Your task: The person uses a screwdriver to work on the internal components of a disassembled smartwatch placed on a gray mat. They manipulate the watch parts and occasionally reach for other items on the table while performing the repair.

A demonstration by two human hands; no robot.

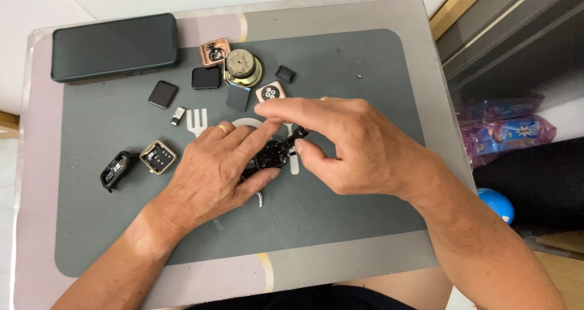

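My left hand (216,164), with a gold ring on one finger, rests on the grey mat (340,213) and pinches a small black device part (269,155) between thumb and forefinger. My right hand (340,143) comes in from the right; its thumb and a bent finger grip a small black piece (299,134) sticking out of that part, while the forefinger stretches out above it. Much of the black part is hidden under my fingers.
A dark green phone case (115,45) lies at the mat's back left. Around it sit a round metal speaker (242,68), copper-coloured watch bodies (214,51) (271,92), black square screens (163,94) (206,78), a gold-rimmed watch shell (158,157) and a black band-like part (115,170).
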